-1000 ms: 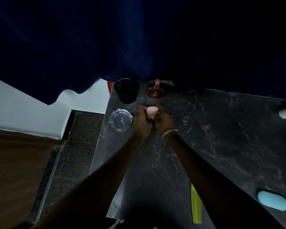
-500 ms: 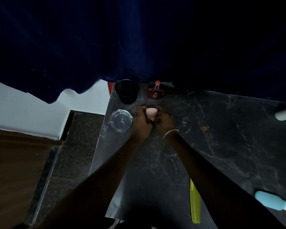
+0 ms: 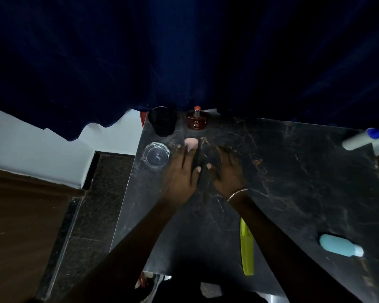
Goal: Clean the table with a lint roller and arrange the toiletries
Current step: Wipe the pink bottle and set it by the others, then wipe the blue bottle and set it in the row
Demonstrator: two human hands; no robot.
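A pink makeup sponge (image 3: 192,142) rests on the dark marble table (image 3: 293,182), just beyond the fingertips of my left hand (image 3: 182,169). That hand is spread flat, fingers apart, holding nothing. My right hand (image 3: 227,169), with a thin bracelet at the wrist, lies beside it, also spread and empty. Behind the sponge stand a red perfume bottle (image 3: 196,120) and a black cup (image 3: 163,120). A clear glass ashtray (image 3: 156,154) sits left of my left hand. The lint roller (image 3: 363,137) lies at the table's far right edge.
A yellow-green comb (image 3: 246,248) lies near the front edge by my right forearm. A light blue bottle (image 3: 340,245) lies on its side at the front right. A dark blue curtain (image 3: 184,51) hangs over the table's back edge. The table's left edge drops to dark floor tiles.
Both hands held the pink sponge between them; now they have let it go and spread flat, drawn back slightly, with the sponge left on the table.
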